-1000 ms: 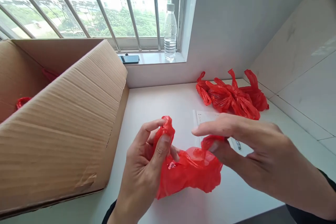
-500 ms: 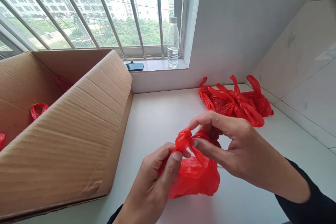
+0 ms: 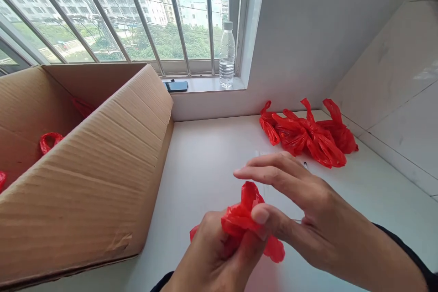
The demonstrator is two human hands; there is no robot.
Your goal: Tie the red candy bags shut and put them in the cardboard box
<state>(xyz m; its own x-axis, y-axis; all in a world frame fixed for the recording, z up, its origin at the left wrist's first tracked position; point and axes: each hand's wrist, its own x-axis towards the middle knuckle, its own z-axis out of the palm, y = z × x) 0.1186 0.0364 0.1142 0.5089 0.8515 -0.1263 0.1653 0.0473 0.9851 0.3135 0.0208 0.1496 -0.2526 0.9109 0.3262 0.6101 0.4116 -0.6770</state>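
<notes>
Left hand point(image 3: 219, 248) has rolled over, closed around the red bag point(image 3: 241, 214) at half past five from the view's centre, hiding more of it. Right hand point(image 3: 304, 207), pinching half a second ago, holds fingers and thumb apart, thumb touching the bunched top's three o'clock side.

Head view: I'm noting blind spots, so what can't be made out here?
All in the head view:
Held red bag: its middle, hidden by the left hand.
Cardboard box: part of its inside, hidden by its near wall; left end cut off by the picture's edge.
Small dark-tipped item: the rest of it, behind the right hand.
</notes>
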